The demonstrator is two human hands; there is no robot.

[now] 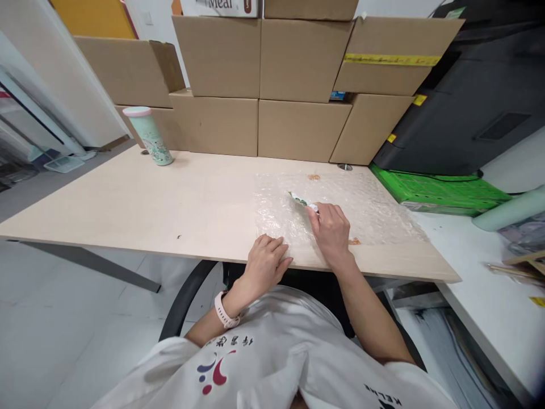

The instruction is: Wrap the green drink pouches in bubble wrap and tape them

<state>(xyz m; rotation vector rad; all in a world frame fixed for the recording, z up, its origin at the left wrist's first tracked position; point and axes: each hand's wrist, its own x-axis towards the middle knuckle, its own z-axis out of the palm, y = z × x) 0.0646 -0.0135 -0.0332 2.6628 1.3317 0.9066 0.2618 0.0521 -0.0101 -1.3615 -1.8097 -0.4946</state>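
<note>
My right hand (332, 232) is closed on one end of a small white-and-green packet (302, 200), pinched between thumb and fingers. The packet points up and to the left, over a sheet of clear bubble wrap (374, 210) spread on the desk. Its exact kind is too small to tell. At the desk's front edge my left hand (267, 260) lies palm down with its fingers laid out, by the lower left corner of the bubble wrap, holding nothing. A pale watch strap (225, 311) circles the left wrist.
A light wooden desk (106, 210) carries a mint tumbler (151, 136) with a pink rim at the back left. Cardboard boxes (221, 125) are stacked behind it. On the right are a green crate (443, 190), a large dark case (481, 108) and a white side table (481, 284).
</note>
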